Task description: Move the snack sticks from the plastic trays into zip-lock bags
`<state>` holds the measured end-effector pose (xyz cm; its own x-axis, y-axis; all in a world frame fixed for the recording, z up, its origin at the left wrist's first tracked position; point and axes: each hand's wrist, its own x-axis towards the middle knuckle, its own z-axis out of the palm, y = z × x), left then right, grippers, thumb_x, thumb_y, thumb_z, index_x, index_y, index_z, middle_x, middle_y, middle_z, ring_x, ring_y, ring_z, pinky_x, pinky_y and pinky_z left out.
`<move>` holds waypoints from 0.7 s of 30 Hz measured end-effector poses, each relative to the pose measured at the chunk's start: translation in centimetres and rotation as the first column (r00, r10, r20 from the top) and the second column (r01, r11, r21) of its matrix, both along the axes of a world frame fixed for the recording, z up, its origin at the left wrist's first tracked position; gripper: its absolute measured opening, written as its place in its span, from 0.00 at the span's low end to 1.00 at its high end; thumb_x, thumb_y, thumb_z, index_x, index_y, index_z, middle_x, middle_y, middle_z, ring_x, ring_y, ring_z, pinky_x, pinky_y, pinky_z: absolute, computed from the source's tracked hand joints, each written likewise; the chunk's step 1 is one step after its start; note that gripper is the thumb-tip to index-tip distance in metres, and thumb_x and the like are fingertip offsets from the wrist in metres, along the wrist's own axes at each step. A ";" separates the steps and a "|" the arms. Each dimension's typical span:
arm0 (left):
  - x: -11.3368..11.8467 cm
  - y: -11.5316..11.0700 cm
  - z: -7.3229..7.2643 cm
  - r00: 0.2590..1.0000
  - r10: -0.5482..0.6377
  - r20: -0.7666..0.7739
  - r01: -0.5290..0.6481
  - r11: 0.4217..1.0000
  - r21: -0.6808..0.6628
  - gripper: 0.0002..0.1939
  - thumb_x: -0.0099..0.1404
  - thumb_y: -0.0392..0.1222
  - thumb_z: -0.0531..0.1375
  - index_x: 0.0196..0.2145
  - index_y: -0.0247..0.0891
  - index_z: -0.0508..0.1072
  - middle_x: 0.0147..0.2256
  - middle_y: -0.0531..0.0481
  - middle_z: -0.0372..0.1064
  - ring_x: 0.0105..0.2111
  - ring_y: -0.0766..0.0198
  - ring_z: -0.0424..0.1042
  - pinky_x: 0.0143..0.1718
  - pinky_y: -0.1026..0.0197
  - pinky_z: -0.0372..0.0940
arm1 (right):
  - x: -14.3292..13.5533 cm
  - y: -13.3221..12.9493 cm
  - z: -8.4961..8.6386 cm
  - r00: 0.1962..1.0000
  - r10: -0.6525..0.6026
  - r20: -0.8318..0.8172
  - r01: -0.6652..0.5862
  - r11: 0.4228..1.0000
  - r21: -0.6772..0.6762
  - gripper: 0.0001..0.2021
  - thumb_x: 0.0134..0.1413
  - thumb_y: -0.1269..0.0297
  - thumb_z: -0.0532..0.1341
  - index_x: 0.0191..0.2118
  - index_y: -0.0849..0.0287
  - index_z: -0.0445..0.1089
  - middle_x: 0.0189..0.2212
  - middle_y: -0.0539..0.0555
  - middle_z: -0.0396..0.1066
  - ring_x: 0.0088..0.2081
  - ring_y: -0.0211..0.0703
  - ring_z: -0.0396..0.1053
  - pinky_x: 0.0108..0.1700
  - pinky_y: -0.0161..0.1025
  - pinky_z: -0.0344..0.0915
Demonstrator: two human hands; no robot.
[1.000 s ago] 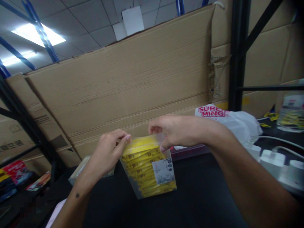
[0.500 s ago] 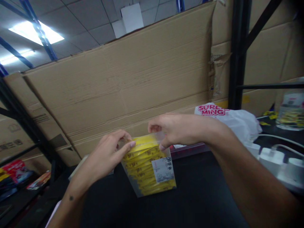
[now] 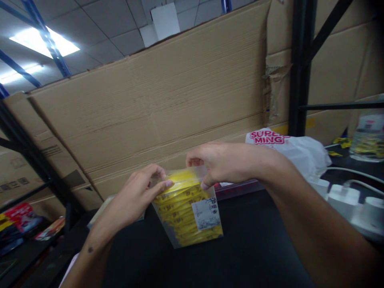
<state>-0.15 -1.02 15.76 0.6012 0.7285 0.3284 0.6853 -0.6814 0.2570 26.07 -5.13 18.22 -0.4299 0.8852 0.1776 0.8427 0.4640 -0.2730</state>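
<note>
A clear plastic box [image 3: 186,216] stands upright on the black tabletop, filled with a stack of yellow printed packets. On its front, towards the right, is a white label [image 3: 205,214] with dark lettering. My left hand [image 3: 144,192] pinches the box's upper left edge, thumb in front and fingers behind. At the upper right corner, my right hand [image 3: 210,164] grips the clear top edge between thumb and curled fingers. Part of the box's top is hidden behind the fingers.
A tall cardboard sheet [image 3: 168,96] stands behind. To the right lie a white plastic bag [image 3: 295,154], white chargers [image 3: 343,198] with cables, and a clear pouch [image 3: 367,140]. A black rack post [image 3: 302,72] rises there. Colourful packets [image 3: 22,220] lie at the left.
Both hands keep their hold at the top of the box with barely any motion. The view has shifted very slightly.
</note>
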 end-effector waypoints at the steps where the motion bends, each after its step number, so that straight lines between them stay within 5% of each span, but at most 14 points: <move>1: 0.0 0.0 0.1 1.000 0.003 0.000 -0.003 1.000 0.000 0.19 0.73 0.59 0.56 0.41 0.40 0.73 0.38 0.49 0.75 0.37 0.58 0.73 0.36 0.58 0.64 | 0.0 -0.1 0.1 1.000 -0.002 -0.005 0.002 1.000 -0.009 0.21 0.48 0.64 0.71 0.50 0.55 0.74 0.49 0.54 0.76 0.46 0.49 0.73 0.36 0.38 0.60; 8: 0.3 -0.8 0.7 0.998 0.055 0.008 -0.056 0.998 0.038 0.17 0.71 0.57 0.60 0.40 0.42 0.80 0.37 0.48 0.80 0.35 0.58 0.77 0.36 0.58 0.67 | 0.1 -0.1 0.0 1.000 0.007 -0.023 -0.008 1.000 -0.017 0.20 0.48 0.64 0.71 0.49 0.54 0.74 0.48 0.53 0.76 0.44 0.48 0.73 0.34 0.38 0.59; 16: 0.3 -1.7 1.3 0.997 0.010 -0.073 0.001 0.989 0.147 0.17 0.73 0.53 0.58 0.43 0.44 0.84 0.45 0.48 0.82 0.44 0.53 0.80 0.48 0.54 0.70 | 0.4 0.3 -0.1 1.000 0.027 -0.014 -0.027 1.000 0.009 0.23 0.47 0.62 0.72 0.51 0.55 0.74 0.48 0.54 0.76 0.45 0.49 0.73 0.36 0.38 0.61; 21: -0.6 -2.4 2.3 0.998 -0.055 -0.022 0.056 0.996 0.076 0.17 0.73 0.53 0.57 0.44 0.47 0.85 0.43 0.51 0.83 0.41 0.54 0.81 0.43 0.57 0.73 | 1.0 0.4 0.3 0.982 0.150 -0.113 -0.159 0.984 -0.077 0.17 0.58 0.50 0.66 0.47 0.57 0.76 0.39 0.53 0.79 0.37 0.45 0.74 0.35 0.37 0.62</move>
